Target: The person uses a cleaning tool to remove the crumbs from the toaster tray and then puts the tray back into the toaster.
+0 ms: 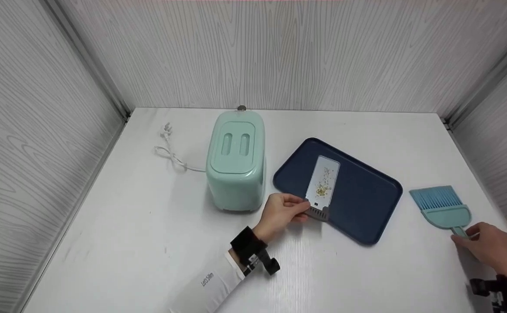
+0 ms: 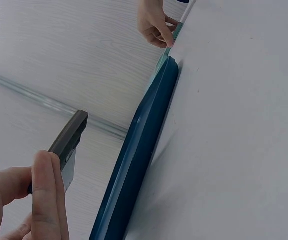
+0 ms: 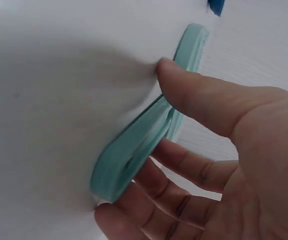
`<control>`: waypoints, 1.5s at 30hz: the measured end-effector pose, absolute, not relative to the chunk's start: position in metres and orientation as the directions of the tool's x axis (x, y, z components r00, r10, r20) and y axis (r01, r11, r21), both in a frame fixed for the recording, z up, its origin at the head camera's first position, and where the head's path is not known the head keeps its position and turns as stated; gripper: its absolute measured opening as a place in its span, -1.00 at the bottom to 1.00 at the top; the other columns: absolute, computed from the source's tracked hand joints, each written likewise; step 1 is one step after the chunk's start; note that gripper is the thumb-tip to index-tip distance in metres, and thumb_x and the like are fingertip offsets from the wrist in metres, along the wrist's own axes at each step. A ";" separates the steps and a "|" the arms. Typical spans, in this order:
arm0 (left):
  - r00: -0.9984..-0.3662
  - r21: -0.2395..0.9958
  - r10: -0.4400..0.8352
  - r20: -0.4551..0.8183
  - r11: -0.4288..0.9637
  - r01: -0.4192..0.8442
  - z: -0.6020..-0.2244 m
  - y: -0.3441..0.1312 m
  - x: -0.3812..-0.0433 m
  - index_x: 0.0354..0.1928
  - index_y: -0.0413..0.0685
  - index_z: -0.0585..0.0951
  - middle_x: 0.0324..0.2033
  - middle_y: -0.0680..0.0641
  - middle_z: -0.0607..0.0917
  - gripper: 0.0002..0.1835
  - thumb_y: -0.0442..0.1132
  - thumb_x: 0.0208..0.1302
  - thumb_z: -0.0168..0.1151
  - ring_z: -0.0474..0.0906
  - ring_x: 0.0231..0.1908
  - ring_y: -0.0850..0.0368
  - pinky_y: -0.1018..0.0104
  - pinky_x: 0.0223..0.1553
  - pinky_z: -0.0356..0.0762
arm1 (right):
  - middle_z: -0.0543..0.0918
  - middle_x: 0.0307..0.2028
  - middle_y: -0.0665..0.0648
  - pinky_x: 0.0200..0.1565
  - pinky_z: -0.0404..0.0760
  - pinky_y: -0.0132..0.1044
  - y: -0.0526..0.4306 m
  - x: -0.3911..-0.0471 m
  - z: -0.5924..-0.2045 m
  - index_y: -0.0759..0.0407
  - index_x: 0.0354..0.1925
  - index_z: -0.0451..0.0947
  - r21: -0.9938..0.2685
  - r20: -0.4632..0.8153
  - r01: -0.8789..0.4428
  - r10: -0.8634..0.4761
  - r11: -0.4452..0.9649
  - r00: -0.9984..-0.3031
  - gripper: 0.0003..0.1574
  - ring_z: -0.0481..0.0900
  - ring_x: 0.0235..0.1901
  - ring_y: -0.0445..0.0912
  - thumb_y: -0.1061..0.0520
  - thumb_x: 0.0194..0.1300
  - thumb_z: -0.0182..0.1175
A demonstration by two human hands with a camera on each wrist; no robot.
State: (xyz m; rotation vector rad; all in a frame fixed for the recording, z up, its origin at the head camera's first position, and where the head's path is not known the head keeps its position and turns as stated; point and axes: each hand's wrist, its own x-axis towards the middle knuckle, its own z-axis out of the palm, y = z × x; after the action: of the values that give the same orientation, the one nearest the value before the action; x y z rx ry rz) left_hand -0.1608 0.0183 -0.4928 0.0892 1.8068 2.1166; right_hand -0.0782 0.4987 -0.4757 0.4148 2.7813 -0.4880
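My left hand (image 1: 279, 214) pinches the dark grey handle end (image 2: 68, 135) of a toaster crumb tray (image 1: 331, 166) between thumb and fingers. Yellow-brown crumbs (image 1: 322, 190) lie on its pale surface, mostly toward the handle half. Beneath it is a navy serving tray (image 1: 364, 200); in the left wrist view the crumb tray's handle is raised off the tabletop. At the far right, my right hand (image 1: 495, 247) grips the handle of a small teal brush (image 1: 446, 217), thumb on one side and fingers on the other. The brush lies on the table, its blue bristles (image 1: 437, 198) pointing away from me.
A mint-green toaster (image 1: 236, 152) with a lid over its top stands left of the navy tray. Its white cord and plug (image 1: 166, 150) lie bundled on the table to its left. Wood-grain panels (image 1: 288, 52) enclose the white table at the back and both sides.
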 end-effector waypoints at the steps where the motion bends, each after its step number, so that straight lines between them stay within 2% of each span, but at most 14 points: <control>1: -0.934 0.966 0.306 -0.182 -0.120 -0.227 -0.493 0.018 -0.161 -0.10 -0.47 0.67 -0.27 -0.37 0.78 -0.77 -0.40 0.30 0.42 0.72 -0.53 0.19 0.32 -0.33 0.80 | 0.61 -0.36 0.47 -0.47 0.61 -0.16 0.499 -0.078 -0.476 0.71 -0.13 0.42 -0.285 -0.326 0.324 0.227 0.902 -0.918 -0.25 0.62 -0.40 0.12 -0.06 0.36 0.33; 4: -0.934 0.965 0.305 -0.185 -0.124 -0.231 -0.493 0.018 -0.161 -0.11 -0.46 0.68 -0.26 -0.39 0.78 -0.76 -0.40 0.29 0.42 0.72 -0.53 0.19 0.31 -0.33 0.80 | 0.60 -0.40 0.40 -0.47 0.58 -0.19 0.501 -0.078 -0.477 0.71 -0.15 0.42 -0.291 -0.327 0.315 0.215 0.903 -0.920 -0.30 0.59 -0.41 0.09 -0.02 0.39 0.28; 9: -0.936 0.965 0.311 -0.167 -0.145 -0.220 -0.493 0.017 -0.161 -0.11 -0.45 0.68 -0.28 -0.37 0.78 -0.77 -0.39 0.30 0.42 0.72 -0.53 0.19 0.29 -0.33 0.81 | 0.59 -0.33 0.48 -0.45 0.61 -0.17 0.504 -0.080 -0.475 0.67 -0.12 0.39 -0.313 -0.352 0.334 0.218 0.889 -0.910 -0.26 0.60 -0.38 0.11 -0.09 0.41 0.25; 13: -0.936 0.966 0.311 -0.168 -0.138 -0.219 -0.493 0.016 -0.161 -0.12 -0.44 0.68 -0.32 -0.33 0.79 -0.78 -0.38 0.30 0.42 0.72 -0.53 0.19 0.31 -0.34 0.80 | 0.58 -0.26 0.56 -0.43 0.66 -0.14 0.504 -0.083 -0.475 0.73 0.00 0.33 -0.332 -0.388 0.374 0.236 0.866 -0.891 -0.08 0.63 -0.35 0.15 -0.21 0.45 0.20; 16: -0.935 0.966 0.309 -0.177 -0.128 -0.225 -0.493 0.016 -0.161 -0.13 -0.43 0.68 -0.32 -0.31 0.79 -0.78 -0.38 0.30 0.43 0.72 -0.53 0.19 0.33 -0.35 0.80 | 0.56 -0.18 0.64 -0.38 0.70 -0.07 0.502 -0.084 -0.473 0.81 0.10 0.27 -0.338 -0.384 0.393 0.256 0.855 -0.887 0.08 0.65 -0.29 0.24 -0.32 0.50 0.09; 19: -0.934 0.967 0.308 -0.178 -0.122 -0.224 -0.492 0.016 -0.161 -0.12 -0.42 0.68 -0.32 -0.31 0.79 -0.78 -0.38 0.29 0.42 0.72 -0.53 0.19 0.33 -0.35 0.80 | 0.51 -0.04 0.71 -0.27 0.71 0.02 0.499 -0.085 -0.470 0.82 0.21 0.23 -0.351 -0.381 0.431 0.294 0.831 -0.876 0.19 0.61 -0.14 0.37 -0.41 0.53 -0.08; 23: -0.934 0.967 0.309 -0.181 -0.115 -0.226 -0.491 0.017 -0.161 -0.12 -0.43 0.69 -0.32 -0.30 0.79 -0.78 -0.38 0.29 0.42 0.72 -0.53 0.20 0.32 -0.34 0.80 | 0.53 -0.02 0.64 -0.27 0.64 -0.03 0.496 -0.085 -0.467 0.73 0.27 0.28 -0.406 -0.374 0.490 0.349 0.771 -0.859 0.12 0.56 -0.12 0.32 -0.40 0.57 -0.19; 28: -0.934 0.966 0.307 -0.184 -0.117 -0.229 -0.491 0.017 -0.161 -0.10 -0.45 0.68 -0.31 -0.31 0.79 -0.76 -0.39 0.30 0.42 0.71 -0.53 0.20 0.34 -0.34 0.80 | 0.60 -0.27 0.31 -0.44 0.53 -0.20 0.492 -0.085 -0.466 0.66 0.26 0.29 -0.486 -0.341 0.517 0.392 0.705 -0.855 -0.08 0.50 -0.35 0.05 -0.24 0.63 -0.24; 31: -0.935 0.966 0.304 -0.181 -0.122 -0.226 -0.491 0.018 -0.162 -0.10 -0.46 0.67 -0.29 -0.34 0.79 -0.76 -0.39 0.30 0.42 0.71 -0.53 0.20 0.34 -0.34 0.80 | 0.61 -0.31 0.22 -0.50 0.53 -0.24 0.489 -0.085 -0.468 0.64 0.28 0.27 -0.524 -0.307 0.506 0.402 0.685 -0.863 -0.16 0.48 -0.46 -0.03 -0.17 0.64 -0.26; 35: -0.938 0.967 0.301 -0.172 -0.131 -0.219 -0.490 0.017 -0.162 -0.09 -0.46 0.68 -0.26 -0.40 0.77 -0.76 -0.38 0.30 0.42 0.71 -0.54 0.21 0.34 -0.34 0.80 | 0.65 -0.26 0.30 -0.49 0.48 -0.27 0.485 -0.085 -0.466 0.63 0.29 0.28 -0.546 -0.250 0.480 0.413 0.686 -0.875 -0.18 0.48 -0.41 -0.04 -0.15 0.65 -0.24; 40: -0.940 0.967 0.304 -0.154 -0.151 -0.208 -0.492 0.016 -0.163 -0.09 -0.46 0.68 -0.24 -0.43 0.77 -0.76 -0.39 0.31 0.41 0.72 -0.54 0.21 0.34 -0.34 0.80 | 0.62 0.00 0.56 -0.41 0.49 -0.31 0.475 -0.087 -0.456 0.63 0.33 0.29 -0.569 -0.181 0.473 0.459 0.673 -0.870 -0.19 0.60 -0.22 0.05 -0.13 0.65 -0.20; 43: -0.942 0.966 0.301 -0.150 -0.156 -0.204 -0.492 0.016 -0.163 -0.09 -0.48 0.68 -0.23 -0.43 0.76 -0.76 -0.40 0.31 0.40 0.72 -0.54 0.21 0.34 -0.34 0.80 | 0.57 0.13 0.59 -0.36 0.48 -0.33 0.464 -0.090 -0.448 0.59 0.35 0.30 -0.584 -0.146 0.470 0.484 0.661 -0.863 -0.18 0.62 -0.14 0.08 -0.15 0.64 -0.18; 45: -0.942 0.965 0.298 -0.154 -0.159 -0.208 -0.492 0.016 -0.164 -0.08 -0.49 0.67 -0.22 -0.45 0.76 -0.76 -0.40 0.31 0.40 0.72 -0.54 0.20 0.34 -0.34 0.80 | 0.56 0.17 0.59 -0.36 0.47 -0.35 0.457 -0.091 -0.443 0.57 0.35 0.33 -0.597 -0.119 0.450 0.482 0.664 -0.868 -0.16 0.62 -0.14 0.04 -0.18 0.63 -0.17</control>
State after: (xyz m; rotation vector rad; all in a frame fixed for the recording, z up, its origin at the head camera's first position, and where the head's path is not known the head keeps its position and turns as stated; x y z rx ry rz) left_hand -0.1641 0.0158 -0.4916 0.1019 1.7846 2.1647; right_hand -0.0913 0.4566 -0.4431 0.8152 2.9102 -1.0234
